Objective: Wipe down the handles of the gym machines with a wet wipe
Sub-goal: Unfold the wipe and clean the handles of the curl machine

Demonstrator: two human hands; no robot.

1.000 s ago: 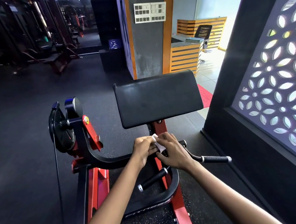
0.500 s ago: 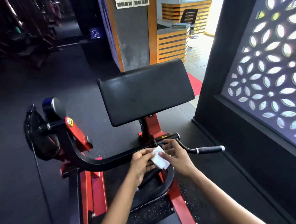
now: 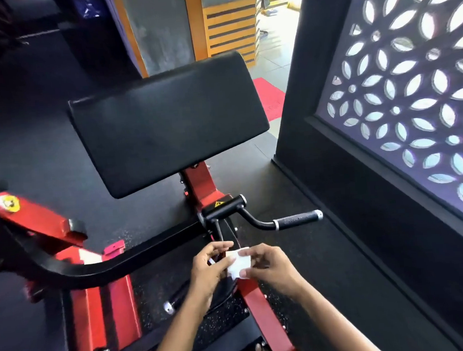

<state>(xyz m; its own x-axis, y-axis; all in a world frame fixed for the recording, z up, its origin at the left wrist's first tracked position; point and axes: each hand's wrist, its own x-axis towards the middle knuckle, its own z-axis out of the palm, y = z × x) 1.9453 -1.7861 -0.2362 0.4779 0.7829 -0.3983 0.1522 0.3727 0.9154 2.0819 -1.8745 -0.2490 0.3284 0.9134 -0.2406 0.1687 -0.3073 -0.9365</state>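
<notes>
A small white wet wipe (image 3: pixel 239 262) is pinched between my left hand (image 3: pixel 209 266) and my right hand (image 3: pixel 268 265), held above the red frame of a curl machine. The machine's right handle (image 3: pixel 298 220), a black grip with a silver end cap, sticks out to the right, above and apart from my hands. The left handle (image 3: pixel 175 299) lies mostly hidden under my left forearm; only its silver end shows. A black curved lever arm (image 3: pixel 116 261) runs left from the pivot.
A large black arm pad (image 3: pixel 167 125) stands above the handles. A black wall with a patterned cut-out screen (image 3: pixel 398 89) closes the right side. Red frame beams (image 3: pixel 103 313) and dark rubber floor lie below. A wooden counter (image 3: pixel 229 26) is far back.
The view has tilted down and closer. Both hands have dropped from the pivot bar toward me, and the wipe is now spread between the fingers.
</notes>
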